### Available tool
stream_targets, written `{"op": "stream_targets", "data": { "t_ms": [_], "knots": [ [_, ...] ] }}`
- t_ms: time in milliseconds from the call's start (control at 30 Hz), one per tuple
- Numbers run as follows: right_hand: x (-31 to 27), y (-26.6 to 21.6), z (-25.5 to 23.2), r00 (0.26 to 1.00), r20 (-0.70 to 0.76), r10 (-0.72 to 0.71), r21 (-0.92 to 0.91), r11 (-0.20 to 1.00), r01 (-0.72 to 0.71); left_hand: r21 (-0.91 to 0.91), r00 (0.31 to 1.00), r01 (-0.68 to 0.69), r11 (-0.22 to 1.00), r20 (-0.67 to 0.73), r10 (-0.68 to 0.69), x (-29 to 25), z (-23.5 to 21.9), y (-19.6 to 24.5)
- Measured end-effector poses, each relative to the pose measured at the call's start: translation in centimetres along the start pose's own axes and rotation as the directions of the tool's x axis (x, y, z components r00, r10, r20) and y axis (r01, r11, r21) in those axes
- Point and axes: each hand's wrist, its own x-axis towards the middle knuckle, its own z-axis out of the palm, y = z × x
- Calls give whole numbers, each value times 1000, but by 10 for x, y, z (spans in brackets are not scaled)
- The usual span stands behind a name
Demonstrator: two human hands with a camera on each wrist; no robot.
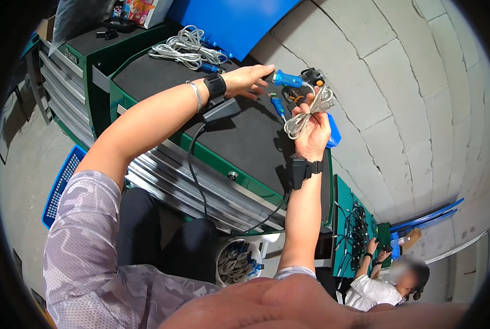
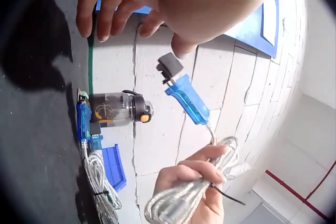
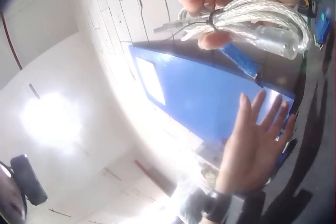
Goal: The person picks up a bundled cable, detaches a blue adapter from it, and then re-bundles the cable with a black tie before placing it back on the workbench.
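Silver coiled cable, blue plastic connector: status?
Right hand grips silver coiled cable. Left hand outstretched near black cap on connector; contact unclear. Nothing visibly blocking.

Silvery cable (image 2: 177,203), coiled, tied, in right hand (image 1: 313,135), blue connector (image 2: 189,101) upward

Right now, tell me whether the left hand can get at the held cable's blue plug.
Likely yes: the empty left hand is beside the black end of the blue plug, with nothing visible between.

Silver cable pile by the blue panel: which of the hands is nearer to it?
Left. In the head view, the left hand is just right of the silver cable pile; the right hand, holding a coiled cable, is farther right and lower.
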Motion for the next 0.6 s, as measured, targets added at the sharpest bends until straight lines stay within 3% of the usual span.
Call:
{"op": "stream_targets", "data": {
  "t_ms": [67, 100, 300, 600],
  "knots": [
    [0, 1, 1, 999, -48, 8, -34, 999, -9, -350, 950, 78, 933, 309, 37, -2, 1, 2],
    [0, 1, 0, 998, -58, 14, -37, 999, -17, -423, 939, 45, 905, 327, 106, -2, 1, 4],
    [2, 1, -8, 993, -103, 54, -63, 996, -60, -401, 924, -5, 916, 349, 158, -2, -4, 8],
    [0, -1, -2, 995, -81, 56, 0, 998, -57, -362, 919, 47, 931, 381, 101, 1, -8, 6]
  ]
}}
